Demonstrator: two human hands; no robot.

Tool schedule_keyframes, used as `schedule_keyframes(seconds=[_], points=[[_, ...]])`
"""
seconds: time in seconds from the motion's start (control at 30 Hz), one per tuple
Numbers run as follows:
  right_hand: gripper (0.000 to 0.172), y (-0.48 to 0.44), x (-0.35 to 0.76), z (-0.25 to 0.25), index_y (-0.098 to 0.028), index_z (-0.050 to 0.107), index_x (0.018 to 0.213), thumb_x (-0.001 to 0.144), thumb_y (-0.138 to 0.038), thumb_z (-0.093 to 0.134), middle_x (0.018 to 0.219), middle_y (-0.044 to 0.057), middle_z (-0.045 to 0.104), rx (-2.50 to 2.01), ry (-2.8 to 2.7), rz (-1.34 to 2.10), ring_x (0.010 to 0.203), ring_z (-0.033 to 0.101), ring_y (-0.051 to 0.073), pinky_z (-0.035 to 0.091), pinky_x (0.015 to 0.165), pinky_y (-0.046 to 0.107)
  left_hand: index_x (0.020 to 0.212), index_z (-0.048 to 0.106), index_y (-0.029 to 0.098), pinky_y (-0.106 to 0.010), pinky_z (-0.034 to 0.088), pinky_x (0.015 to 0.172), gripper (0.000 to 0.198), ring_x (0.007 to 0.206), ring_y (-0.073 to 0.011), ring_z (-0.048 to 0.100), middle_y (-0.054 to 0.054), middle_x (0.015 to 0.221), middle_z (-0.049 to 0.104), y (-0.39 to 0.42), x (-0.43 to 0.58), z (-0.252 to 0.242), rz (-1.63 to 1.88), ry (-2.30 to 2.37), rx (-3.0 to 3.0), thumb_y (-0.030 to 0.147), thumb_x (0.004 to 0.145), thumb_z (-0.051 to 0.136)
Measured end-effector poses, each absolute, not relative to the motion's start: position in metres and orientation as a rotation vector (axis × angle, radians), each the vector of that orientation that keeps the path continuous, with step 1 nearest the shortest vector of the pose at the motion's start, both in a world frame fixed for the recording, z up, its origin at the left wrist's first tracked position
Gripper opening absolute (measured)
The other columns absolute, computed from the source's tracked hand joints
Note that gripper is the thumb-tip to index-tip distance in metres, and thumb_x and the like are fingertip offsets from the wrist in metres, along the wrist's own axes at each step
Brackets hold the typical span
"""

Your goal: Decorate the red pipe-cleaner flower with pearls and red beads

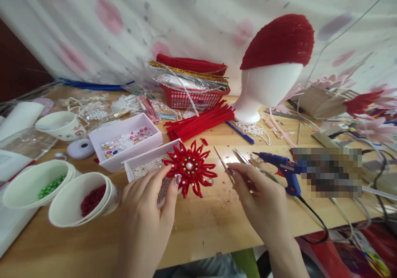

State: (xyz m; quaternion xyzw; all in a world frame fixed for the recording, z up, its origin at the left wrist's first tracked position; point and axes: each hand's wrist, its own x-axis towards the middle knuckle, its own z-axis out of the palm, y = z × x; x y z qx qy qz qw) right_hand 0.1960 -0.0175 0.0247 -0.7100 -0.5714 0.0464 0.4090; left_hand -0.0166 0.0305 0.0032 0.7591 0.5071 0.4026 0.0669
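Observation:
My left hand pinches the left petals of a red pipe-cleaner flower between thumb and fingers. Pearl and green beads ring the flower's centre, and small pearls dot its petals. To the right, my right hand has its thumb and forefinger pressed together; a faint thin strand seems to run from there toward the flower, but I cannot make out what is held. Close by those fingertips lie a wooden stick and pointed tweezers. Under the flower stands a white box of pearl beads.
A blue glue gun lies right of my right hand, its cord trailing. Paper cups with red and green beads stand left. Behind are a box of gems, red pipe cleaners, a red basket and a foam head.

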Motion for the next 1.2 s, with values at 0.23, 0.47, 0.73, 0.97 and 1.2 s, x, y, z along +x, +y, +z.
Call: schedule_keyframes(seconds=[0.23,0.47,0.73,0.97,1.2], points=[[0.018,-0.011,0.192,0.026,-0.021,0.074,0.096,0.095,-0.024,0.056,0.077,0.004,0.079,-1.815,-1.473,0.096,0.058,0.073,0.018,0.054,0.047,0.024,0.114,0.067,0.021,-0.045,0.053,0.086,0.022,0.098,-0.0287,0.073,-0.01,0.107,0.079,0.031,-0.018,0.002,1.256,1.483,2.304,0.031,0.099,0.054],[0.019,-0.008,0.188,0.03,-0.02,0.075,0.095,0.094,-0.022,0.056,0.076,0.003,0.079,-1.799,-1.506,0.049,0.056,0.072,0.017,0.054,0.048,0.024,0.114,0.066,0.022,-0.044,0.054,0.084,0.02,0.096,-0.0279,0.074,-0.01,0.106,0.079,0.032,-0.018,0.002,1.276,1.483,2.351,0.029,0.099,0.054],[0.019,-0.006,0.189,0.025,-0.019,0.075,0.096,0.094,-0.022,0.057,0.077,0.003,0.08,-1.783,-1.479,0.072,0.058,0.074,0.016,0.052,0.046,0.021,0.113,0.067,0.019,-0.04,0.05,0.085,0.021,0.095,-0.0258,0.072,-0.011,0.105,0.079,0.032,-0.018,0.001,1.314,1.45,2.374,0.028,0.1,0.054],[0.017,-0.007,0.19,0.024,-0.021,0.075,0.096,0.094,-0.023,0.059,0.078,0.002,0.079,-1.785,-1.451,0.093,0.056,0.072,0.014,0.052,0.046,0.019,0.112,0.069,0.012,-0.039,0.047,0.087,0.023,0.094,-0.026,0.07,-0.013,0.104,0.078,0.033,-0.018,0.0,1.329,1.415,2.389,0.026,0.099,0.055],[0.016,-0.014,0.192,0.02,-0.02,0.075,0.095,0.093,-0.023,0.06,0.076,0.001,0.078,-1.781,-1.421,0.118,0.054,0.07,0.013,0.053,0.046,0.018,0.112,0.069,0.012,-0.039,0.046,0.088,0.023,0.095,-0.0265,0.07,-0.014,0.104,0.078,0.031,-0.019,0.0,1.316,1.412,2.37,0.025,0.099,0.054]])
